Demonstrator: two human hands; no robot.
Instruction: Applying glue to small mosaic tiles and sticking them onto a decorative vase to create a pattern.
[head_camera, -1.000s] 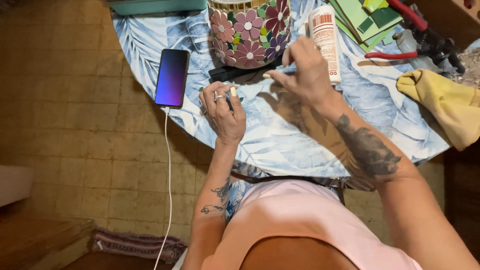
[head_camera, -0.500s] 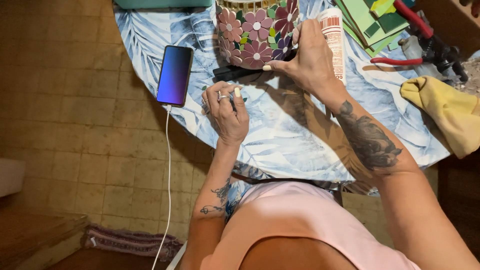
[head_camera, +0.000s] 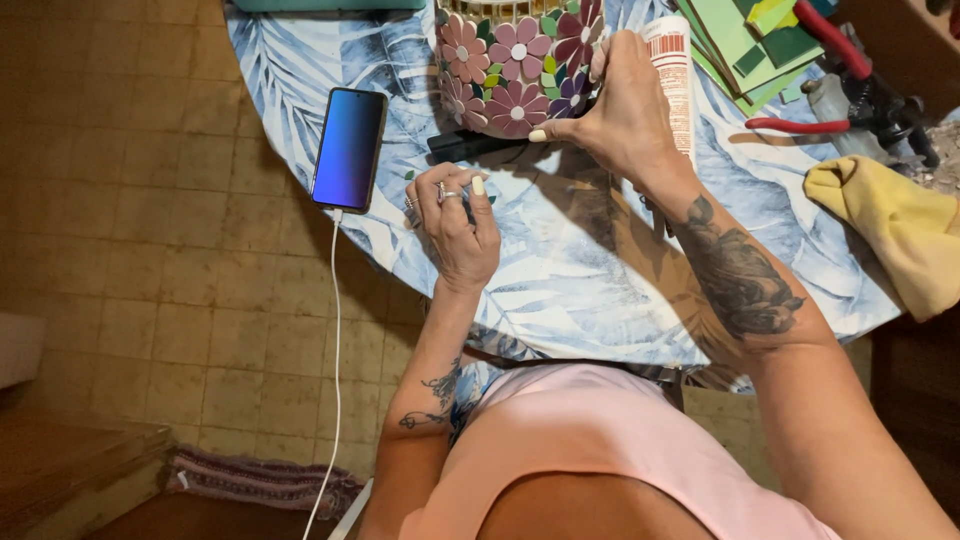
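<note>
A round mosaic pot (head_camera: 510, 70) covered in pink and purple tile flowers stands at the far side of the table (head_camera: 560, 280), which wears a blue leaf-print cloth. My right hand (head_camera: 625, 115) clasps the pot's right side, fingertips high on its wall and thumb stretched along its base. My left hand (head_camera: 455, 225) rests on the cloth in front of the pot, fingers curled in and pinched against the thumb. Whatever sits inside that pinch is hidden.
A phone (head_camera: 348, 148) with a white cable (head_camera: 336, 330) lies at the table's left edge. A white tube (head_camera: 676, 85), green tile pieces (head_camera: 745, 45), red-handled nippers (head_camera: 820, 95) and a yellow cloth (head_camera: 890, 225) lie to the right. A black object (head_camera: 465, 145) lies under the pot.
My right hand has moved from the cloth up onto the pot's right side. My left hand has stayed curled at the same spot.
</note>
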